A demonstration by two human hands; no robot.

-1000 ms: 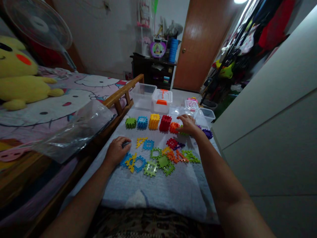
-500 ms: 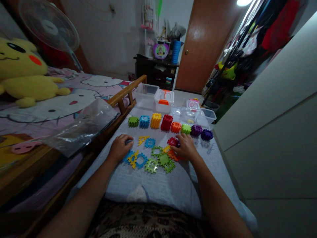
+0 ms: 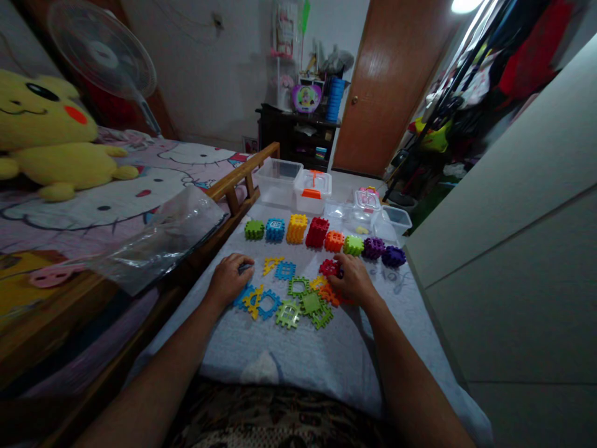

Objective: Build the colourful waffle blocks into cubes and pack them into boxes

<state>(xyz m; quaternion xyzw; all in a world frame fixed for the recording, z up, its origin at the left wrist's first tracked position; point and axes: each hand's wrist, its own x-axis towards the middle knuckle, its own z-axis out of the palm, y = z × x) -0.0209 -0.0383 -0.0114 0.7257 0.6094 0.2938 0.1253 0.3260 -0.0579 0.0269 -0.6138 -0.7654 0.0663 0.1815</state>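
Note:
Several flat, toothed plastic tiles in blue, yellow, green, orange and red lie scattered on a grey blanket. Behind them stands a row of assembled cubes, running from green at the left to purple at the right. My left hand rests curled on the left end of the tiles, fingers closed over a small dark piece I cannot make out. My right hand lies on the right end of the tiles, fingertips pinched at a dark piece beside a red tile.
Clear plastic boxes, one with an orange latch, stand behind the cubes. A wooden bed rail and a crumpled clear bag border the left. A yellow plush toy and a fan sit further left. A pale wardrobe closes the right.
My right hand has drawn back from the row of cubes to the loose tiles, leaving a green cube in the row. The left hand has stayed put.

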